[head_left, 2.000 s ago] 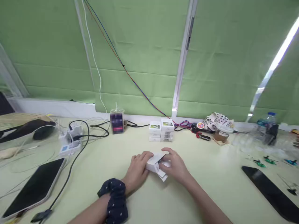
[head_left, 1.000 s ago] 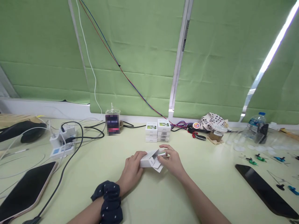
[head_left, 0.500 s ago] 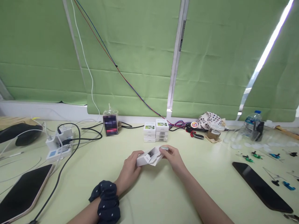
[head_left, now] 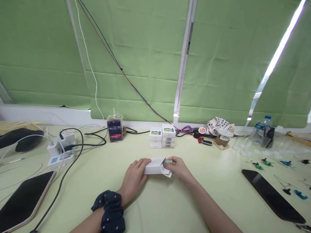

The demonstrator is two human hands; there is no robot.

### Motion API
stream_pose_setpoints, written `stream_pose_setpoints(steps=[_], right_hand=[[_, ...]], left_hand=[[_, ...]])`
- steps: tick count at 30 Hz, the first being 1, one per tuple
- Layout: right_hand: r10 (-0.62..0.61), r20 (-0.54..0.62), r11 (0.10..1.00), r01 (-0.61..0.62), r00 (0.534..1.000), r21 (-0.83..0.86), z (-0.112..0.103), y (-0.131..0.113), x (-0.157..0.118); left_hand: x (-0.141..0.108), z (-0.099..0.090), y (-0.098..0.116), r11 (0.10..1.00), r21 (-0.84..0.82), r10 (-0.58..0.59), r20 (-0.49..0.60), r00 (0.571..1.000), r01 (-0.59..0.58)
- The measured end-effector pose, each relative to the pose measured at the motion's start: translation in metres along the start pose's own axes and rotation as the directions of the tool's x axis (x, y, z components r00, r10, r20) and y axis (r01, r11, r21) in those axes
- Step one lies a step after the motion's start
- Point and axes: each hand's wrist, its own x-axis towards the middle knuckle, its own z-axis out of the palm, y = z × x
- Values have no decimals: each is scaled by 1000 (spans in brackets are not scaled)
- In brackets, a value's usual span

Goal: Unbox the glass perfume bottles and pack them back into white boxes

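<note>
A small white cardboard box (head_left: 153, 169) lies on its side on the table, its flaps open toward the right. My left hand (head_left: 134, 177) is closed around the box's left end. At the open end, my right hand (head_left: 181, 169) pinches a small silvery metal piece (head_left: 169, 161), whose exact kind I cannot make out. The piece is right at the box's mouth, and the fingers partly hide it. Behind the hands stand two short stacks of similar white boxes, a left stack (head_left: 155, 141) and a right stack (head_left: 168, 139), with green pictures on top.
A power strip (head_left: 62, 157) with cables and a tablet (head_left: 26, 197) occupy the left side. A drink cup (head_left: 115, 129) stands near the back wall. To the right are a black phone (head_left: 273, 194), several small coloured parts (head_left: 267, 161), a lidded tub (head_left: 223, 139) and a water bottle (head_left: 262, 127).
The box has turned to lie straighter, and its open flaps have folded inward somewhat. My right hand has shifted slightly down and right with the metal piece, which now shows at the opening.
</note>
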Motion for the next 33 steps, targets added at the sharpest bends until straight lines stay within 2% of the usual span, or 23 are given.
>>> stream_pose_setpoints(steps=[3, 6, 9, 12, 15, 17, 19, 24, 27, 30, 33], right_hand=[[96, 39, 988, -100, 995, 118, -1, 8, 7], [115, 121, 971, -137, 986, 194, -2, 13, 13], [130, 226, 958, -181, 965, 221, -3, 16, 17], [169, 332, 951, -242, 928, 192, -3, 22, 20], [220, 438, 946, -300, 871, 120, 1, 29, 21], [245, 469, 937, -332, 848, 110, 4, 32, 21], [250, 472, 925, -353, 845, 140, 8, 32, 20], [188, 504, 894, -360, 843, 268, 18, 31, 16], [153, 463, 874, -338, 873, 348, 26, 33, 15], [135, 391, 860, -304, 910, 409, 32, 34, 15], [159, 362, 853, -312, 919, 417, 34, 34, 15]], left_hand=[[1, -1, -2, 997, -53, -65, -72, 995, 61], [3, -3, -2, 961, -248, -166, -151, 974, 125], [6, -6, 1, 876, -440, -304, -185, 935, 198], [10, -10, 6, 778, -582, -381, -141, 914, 235], [11, -12, 10, 687, -676, -415, -62, 907, 268], [12, -14, 11, 668, -690, -422, -43, 905, 279], [12, -17, 12, 685, -671, -415, -41, 909, 283], [14, -28, 14, 819, -513, -351, -95, 932, 256], [15, -34, 15, 844, -474, -350, -131, 928, 251], [16, -37, 16, 828, -495, -379, -146, 914, 264], [15, -38, 17, 815, -505, -404, -144, 903, 284]])
